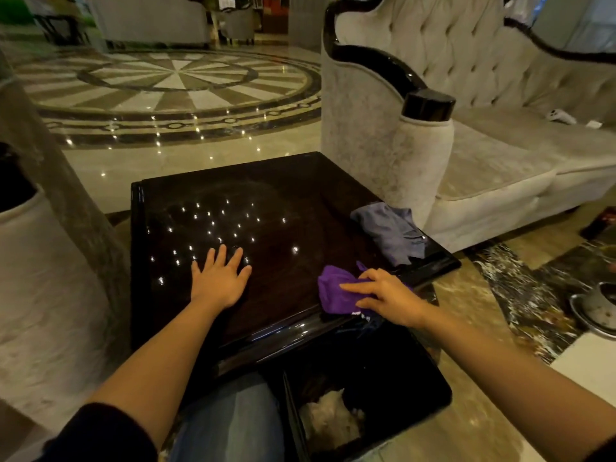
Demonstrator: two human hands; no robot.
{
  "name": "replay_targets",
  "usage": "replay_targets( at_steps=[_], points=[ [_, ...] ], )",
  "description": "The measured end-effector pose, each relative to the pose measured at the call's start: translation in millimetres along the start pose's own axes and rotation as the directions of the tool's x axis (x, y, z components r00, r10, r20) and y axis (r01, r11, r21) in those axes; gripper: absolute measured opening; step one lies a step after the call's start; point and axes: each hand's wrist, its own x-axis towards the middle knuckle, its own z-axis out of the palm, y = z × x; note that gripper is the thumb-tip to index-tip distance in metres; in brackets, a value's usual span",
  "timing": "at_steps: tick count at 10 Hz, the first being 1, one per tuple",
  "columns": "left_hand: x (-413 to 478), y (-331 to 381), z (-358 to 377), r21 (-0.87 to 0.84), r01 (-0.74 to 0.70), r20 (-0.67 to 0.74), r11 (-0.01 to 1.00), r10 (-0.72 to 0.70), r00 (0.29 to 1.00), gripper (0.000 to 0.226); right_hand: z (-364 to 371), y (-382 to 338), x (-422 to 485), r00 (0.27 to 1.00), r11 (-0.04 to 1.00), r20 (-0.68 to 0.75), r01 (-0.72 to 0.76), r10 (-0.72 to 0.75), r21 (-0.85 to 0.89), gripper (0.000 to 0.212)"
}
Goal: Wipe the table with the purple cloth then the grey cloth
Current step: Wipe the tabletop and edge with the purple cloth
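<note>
Stage: looked like the purple-cloth half of the job, so part one of two, going by how things lay.

Right hand: the right hand was pressed down on the purple cloth, fingers together and curled over the bunched fabric, at the near right corner of the table.

Left hand: the left hand lay flat on the tabletop, fingers spread apart, holding nothing, near the middle-left of the near edge. Probably just bracing.

Purple cloth: crumpled, sitting on the tabletop under the right hand, right by the near edge.

Grey cloth: the grey cloth was lying loose along the right edge of the table, farther back than the purple one, not touched by either hand. That step looked untouched.

How much got wiped: honestly couldn't tell. The top was dark and glossy with ceiling lights reflected in it, plus a faint ring-shaped smear toward the far left, so I'd guess most of the surface still needed a pass.

Left to do: finish with purple, swap, repeat with grey.

Writing or brands: none readable anywhere. No labels on the cloths or the table.
</note>
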Motion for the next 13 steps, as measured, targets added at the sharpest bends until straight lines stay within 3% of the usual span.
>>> replay_targets(
  at_steps=[2,3,5,6,9,10,12,13],
  points=[
    [1.2,-9.0,-4.8,-0.006,0.021,-0.007,1.000,-0.021,1.000,0.057,-5.2,-7.8,-16.4,0.999,0.997,-0.011,0.052,-0.052,0.052,0.046],
    [-0.1,-13.6,-3.3,0.005,0.036,-0.002,0.999,-0.036,0.999,0.057,1.1,-9.9,-19.1,0.997,0.998,-0.051,0.059,-0.059,0.001,0.050],
    [-0.2,-13.0,-4.3,0.010,0.037,0.001,0.999,-0.037,0.999,0.057,12.4,-9.2,-13.1,1.000,0.979,0.025,0.024,-0.020,-0.204,0.048],
    [-0.2,-13.6,-3.8,0.008,0.035,-0.003,0.999,-0.035,0.999,0.057,15.8,-7.3,-6.1,0.995,0.969,-0.092,0.002,-0.025,-0.246,0.047],
    [0.1,-12.6,-2.8,0.003,0.033,0.002,0.999,-0.033,0.999,0.057,22.7,-10.4,1.9,0.998,0.967,-0.057,-0.030,0.016,-0.254,0.066],
    [0.0,-12.6,-3.2,0.003,0.037,0.002,0.999,-0.037,0.999,0.057,28.1,-12.9,2.5,0.992,0.968,-0.120,-0.068,0.040,-0.240,0.063],
    [0.7,-12.0,-2.6,0.012,0.034,0.001,0.999,-0.034,0.999,0.058,37.9,-18.1,8.2,0.982,0.919,-0.187,-0.109,0.039,-0.379,0.067],
    [1.1,-12.7,-1.6,0.011,0.035,0.002,0.999,-0.035,0.999,0.058,28.8,-8.5,3.0,0.998,0.967,-0.070,-0.027,0.010,-0.255,0.080]
  ],
)
